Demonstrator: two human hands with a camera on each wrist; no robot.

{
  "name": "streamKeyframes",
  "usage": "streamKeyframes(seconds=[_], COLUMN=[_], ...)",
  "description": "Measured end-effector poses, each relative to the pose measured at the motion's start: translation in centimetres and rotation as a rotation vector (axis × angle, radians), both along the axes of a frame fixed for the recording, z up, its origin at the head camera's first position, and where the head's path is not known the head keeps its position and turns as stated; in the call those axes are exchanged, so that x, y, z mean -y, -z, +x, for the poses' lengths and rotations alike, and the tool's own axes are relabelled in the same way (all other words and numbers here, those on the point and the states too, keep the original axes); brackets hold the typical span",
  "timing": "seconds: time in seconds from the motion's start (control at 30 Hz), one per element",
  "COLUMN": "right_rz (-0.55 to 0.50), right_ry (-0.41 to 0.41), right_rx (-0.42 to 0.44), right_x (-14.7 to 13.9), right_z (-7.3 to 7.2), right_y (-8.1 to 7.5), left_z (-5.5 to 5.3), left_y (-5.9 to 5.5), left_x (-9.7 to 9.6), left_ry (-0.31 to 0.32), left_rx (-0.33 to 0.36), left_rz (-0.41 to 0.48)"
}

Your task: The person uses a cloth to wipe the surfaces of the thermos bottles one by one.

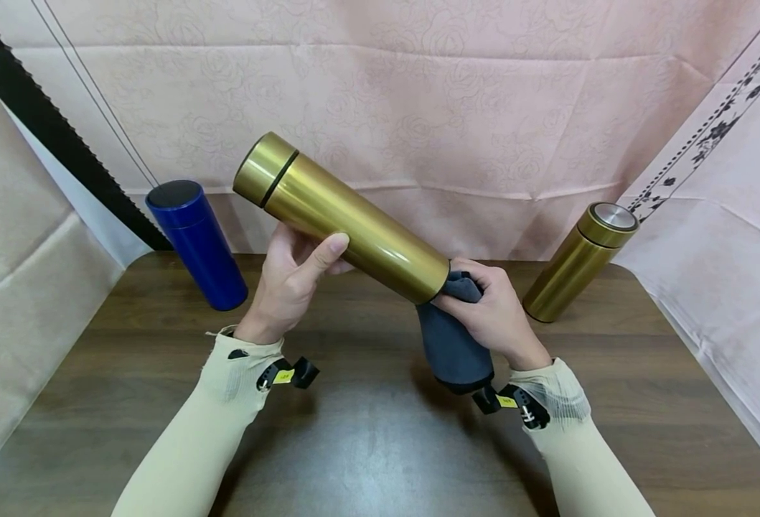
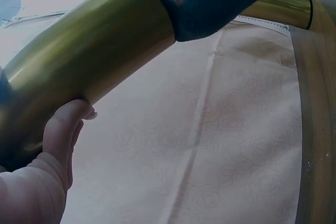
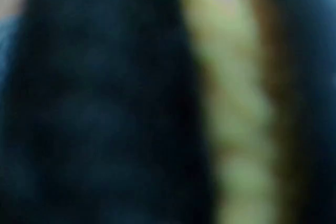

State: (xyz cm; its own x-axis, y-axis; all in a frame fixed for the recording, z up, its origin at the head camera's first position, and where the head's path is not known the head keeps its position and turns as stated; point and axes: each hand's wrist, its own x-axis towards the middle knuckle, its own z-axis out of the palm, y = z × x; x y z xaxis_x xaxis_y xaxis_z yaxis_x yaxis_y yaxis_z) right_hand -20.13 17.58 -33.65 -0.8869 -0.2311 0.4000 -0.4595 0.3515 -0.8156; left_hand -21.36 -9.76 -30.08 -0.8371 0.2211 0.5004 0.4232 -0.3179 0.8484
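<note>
A gold vacuum flask (image 1: 360,222) is held tilted above the table, its capped end up to the left and its base down to the right. My left hand (image 1: 292,287) grips it from below near the cap, the thumb along its near side. At the base, my right hand (image 1: 492,316) pinches a dark grey-blue cloth (image 1: 453,345) against the flask, and the rest of the cloth hangs below. In the left wrist view the cloth (image 2: 220,3) bunches against the flask's base. Blurred dark cloth (image 3: 105,103) fills much of the right wrist view.
A blue flask (image 1: 199,244) with a dark top stands at the back left of the wooden table (image 1: 354,445). Another gold flask (image 1: 576,266) with a silver-topped lid stands at the back right. Pale patterned fabric (image 1: 418,108) hangs behind the table.
</note>
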Motion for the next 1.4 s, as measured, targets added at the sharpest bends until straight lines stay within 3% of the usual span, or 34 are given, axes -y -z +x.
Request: streamKeyframes(seconds=[0.37, 0.63, 1.0, 1.2, 1.4], right_rz=[-0.048, -0.047, 0.085, 0.116, 0.091], right_ry=[-0.111, -0.12, -0.067, 0.054, 0.158], right_rx=[-0.002, 0.012, 0.062, 0.129, 0.138], right_x=[-0.3, -0.5, -0.6, -1.5, -2.7], right_z=[0.4, 0.3, -0.2, 0.0, 0.3], right_y=[-0.5, -0.5, -0.4, -1.2, -2.1], left_z=[-0.2, 0.0, 0.2, 0.3, 0.5], left_y=[0.1, 0.0, -0.6, -1.4, -2.4], left_x=[0.1, 0.1, 0.4, 1.2, 2.8], left_ry=[-0.015, -0.024, -0.097, -0.15, -0.188], left_rx=[-0.004, 0.015, 0.017, -0.017, -0.072], left_rz=[-0.013, -0.025, -0.083, -0.131, -0.222])
